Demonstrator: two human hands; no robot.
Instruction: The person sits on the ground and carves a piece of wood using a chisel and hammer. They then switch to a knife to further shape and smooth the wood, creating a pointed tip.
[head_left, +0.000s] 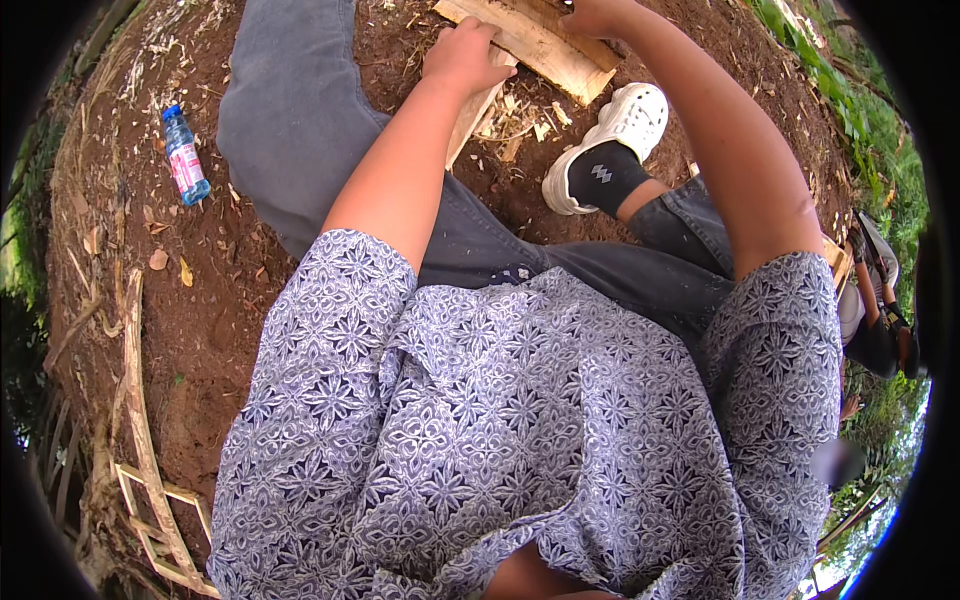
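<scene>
Though apparently rough-split, looks unfinished; can't tell remaining work. See pale, rough-edged wooden board [545, 50] just beside white perforated clog [638, 113]. Resting bare left hand [462, 58] at left edge, thumb spread, grip hidden; bare right hand [597, 16] opposite, fingers cropped, hold unclear.

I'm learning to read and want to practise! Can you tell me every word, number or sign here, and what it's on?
Plastic bottle: pink-and-white label, but its print is too small and blurred to read.
Black sock: pale diamond-like marks, not letters.
Patterned shirt: flower shapes, no words.
Wooden board: no writing I can see.
So, no readable words here.
</scene>
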